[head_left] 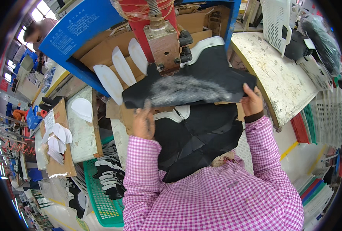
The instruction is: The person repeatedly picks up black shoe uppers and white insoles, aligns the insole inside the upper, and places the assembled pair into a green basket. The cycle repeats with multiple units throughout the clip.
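A black cut piece of material (213, 71) with a grey fuzzy patch and a white curved strip along its far edge is stretched between my hands, under the head of a red and metal machine (164, 50). My right hand (252, 101) grips its right end, thumb on top. At its near left edge, my left hand (143, 121) is closed on the material, the fingers slightly blurred and partly hidden. More black pieces (201, 134), one with a white edge strip, lie nearer to me, below the held piece.
White tapered pieces (119, 65) stand in the machine's cardboard-lined blue frame (72, 34). On the left are white cut pieces (57, 140) on cardboard and a green basket (101, 204) of black-and-white pieces. A worn white table (275, 73) stands at right, with plastic baskets (328, 115) beyond.
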### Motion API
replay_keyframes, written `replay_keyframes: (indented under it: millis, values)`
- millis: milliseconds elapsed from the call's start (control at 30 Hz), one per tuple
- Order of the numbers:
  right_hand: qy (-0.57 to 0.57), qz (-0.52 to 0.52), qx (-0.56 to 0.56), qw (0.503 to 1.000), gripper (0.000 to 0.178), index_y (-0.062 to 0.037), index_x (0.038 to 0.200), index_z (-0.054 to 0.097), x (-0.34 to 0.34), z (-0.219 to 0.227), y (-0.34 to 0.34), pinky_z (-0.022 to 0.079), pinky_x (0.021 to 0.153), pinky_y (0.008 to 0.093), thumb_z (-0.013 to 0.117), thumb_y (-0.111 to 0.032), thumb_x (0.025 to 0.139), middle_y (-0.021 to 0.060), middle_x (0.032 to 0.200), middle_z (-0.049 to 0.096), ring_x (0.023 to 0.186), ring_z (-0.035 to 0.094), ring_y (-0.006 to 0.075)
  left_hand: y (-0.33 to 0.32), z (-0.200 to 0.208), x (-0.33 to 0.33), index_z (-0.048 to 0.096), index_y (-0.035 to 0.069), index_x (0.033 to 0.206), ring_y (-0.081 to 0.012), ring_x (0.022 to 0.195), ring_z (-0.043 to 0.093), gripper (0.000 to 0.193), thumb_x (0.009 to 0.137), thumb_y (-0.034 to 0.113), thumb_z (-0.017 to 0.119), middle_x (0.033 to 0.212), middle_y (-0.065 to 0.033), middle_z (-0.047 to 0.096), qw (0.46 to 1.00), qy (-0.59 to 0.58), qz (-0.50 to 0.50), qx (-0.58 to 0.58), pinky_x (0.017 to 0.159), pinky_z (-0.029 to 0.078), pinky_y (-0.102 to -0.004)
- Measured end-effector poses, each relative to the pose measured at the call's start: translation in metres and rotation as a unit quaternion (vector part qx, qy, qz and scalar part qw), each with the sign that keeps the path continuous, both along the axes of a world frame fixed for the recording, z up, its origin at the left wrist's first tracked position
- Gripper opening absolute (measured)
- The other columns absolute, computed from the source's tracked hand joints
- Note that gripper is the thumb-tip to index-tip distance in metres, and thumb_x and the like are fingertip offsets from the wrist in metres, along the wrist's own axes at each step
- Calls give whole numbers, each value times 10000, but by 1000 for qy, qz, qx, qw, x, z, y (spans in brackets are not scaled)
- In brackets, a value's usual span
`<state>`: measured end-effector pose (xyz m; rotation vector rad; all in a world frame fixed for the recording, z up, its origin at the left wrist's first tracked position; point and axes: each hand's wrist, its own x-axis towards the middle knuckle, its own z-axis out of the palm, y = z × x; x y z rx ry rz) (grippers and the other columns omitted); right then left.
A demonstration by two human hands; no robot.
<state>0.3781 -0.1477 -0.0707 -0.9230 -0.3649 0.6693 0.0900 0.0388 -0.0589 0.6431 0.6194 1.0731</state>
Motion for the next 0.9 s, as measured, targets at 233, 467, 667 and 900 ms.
replay_keyframes:
  millis: [233,467,667,900]
  values:
    - [50,58,44,996,226,-16,1124,563,-12,-18,6,526,827,335,531,-36,902,107,1071,648,978,637,217,-22,-1,-45,612,-38,929,-169,911,604,108,870,51,628,989,-105,628,973,231,9,2,884,481,-292]
    - [-26,76,-47,996,311,11,1125,575,-17,7,-41,511,817,307,611,-69,827,104,1051,647,931,636,186,-27,-20,-39,554,-69,1040,-223,905,609,199,886,50,594,1009,-142,628,995,2,-87,48,834,487,-345]
    - [-189,364,-68,909,280,-1,1024,624,-9,31,-34,483,760,269,668,-180,813,101,955,664,852,624,149,-49,-39,-137,529,-116,1012,-388,883,625,235,924,102,528,1010,-284,603,989,93,-85,-75,847,503,-506]
    - [-362,337,-159,855,238,-35,1025,670,15,-8,151,464,606,229,676,-182,837,49,869,688,726,639,105,-76,-61,-176,558,-45,939,-385,947,629,103,916,44,513,1035,-315,594,987,44,-146,-51,839,516,-498]
